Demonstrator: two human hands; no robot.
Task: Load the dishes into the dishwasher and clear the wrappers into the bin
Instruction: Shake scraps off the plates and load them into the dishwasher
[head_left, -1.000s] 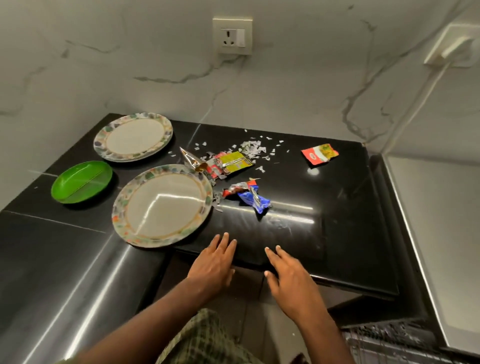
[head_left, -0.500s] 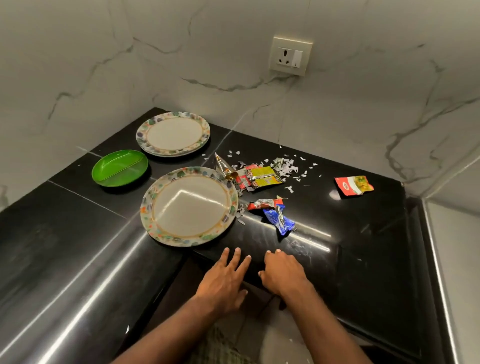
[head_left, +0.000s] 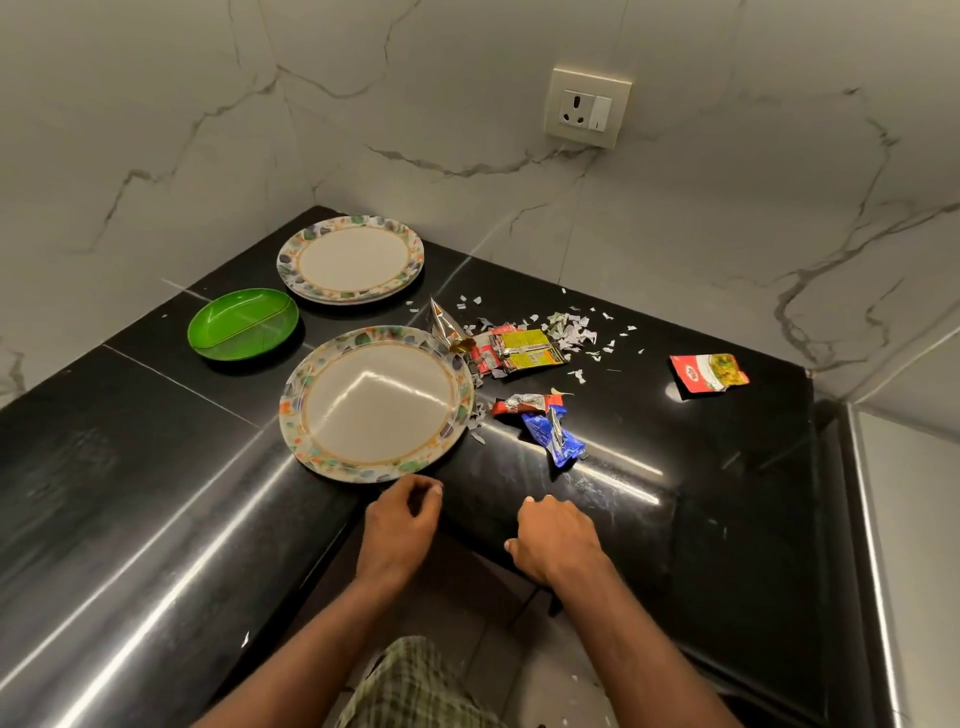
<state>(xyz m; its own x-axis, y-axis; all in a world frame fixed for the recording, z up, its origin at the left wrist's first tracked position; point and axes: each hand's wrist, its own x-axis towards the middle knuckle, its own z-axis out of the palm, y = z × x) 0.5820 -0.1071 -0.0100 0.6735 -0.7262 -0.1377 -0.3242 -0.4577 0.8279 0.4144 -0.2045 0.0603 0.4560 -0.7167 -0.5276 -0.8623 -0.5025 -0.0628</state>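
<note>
Two patterned plates lie on the black counter: the near plate (head_left: 376, 402) and the far plate (head_left: 350, 259) by the corner. A green divided dish (head_left: 243, 323) sits to their left. Wrappers lie right of the near plate: a red and yellow wrapper (head_left: 522, 352), a silver one (head_left: 444, 327), a red and blue wrapper (head_left: 545, 427), and a red sachet (head_left: 709, 371) further right. Torn paper bits (head_left: 574, 330) are scattered behind them. My left hand (head_left: 400, 525) is curled, empty, just below the near plate's rim. My right hand (head_left: 558, 538) rests curled at the counter edge, also empty.
The black counter (head_left: 701, 493) is L-shaped and meets marble walls at the back and left. A wall socket (head_left: 587, 108) is above the wrappers. A steel-edged surface (head_left: 909, 519) lies at the right. Tiled floor shows below between my arms.
The view has swung left and down. Both hands went from flat, spread fingers to curled, and my left hand has come closer to the near plate's rim.
</note>
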